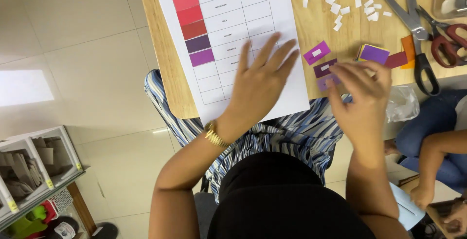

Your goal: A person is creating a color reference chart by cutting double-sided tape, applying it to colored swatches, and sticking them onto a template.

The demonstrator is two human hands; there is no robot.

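**Pinning the chart, picking a purple swatch**

My left hand (260, 85) lies flat and spread wide on the white colour chart (233, 39), holding nothing, just pressing the sheet down near its lower right corner. My right hand (362, 93) hovers with fingers curled over the small purple swatches (325, 68) lying on the bench (335, 29) just beside the chart's right edge; the fingertips touch the lowest one, though I cannot tell if it is pinched yet. To do this well, I judge I should keep the left palm steady so the sheet does not slide, and lift only one card, edge first, since they overlap. Further right sits a stack of coloured cards (374, 54), then two pairs of scissors (418, 25), with white paper scraps (352, 8) scattered above. Another person's arm (438, 156) is at the far right.
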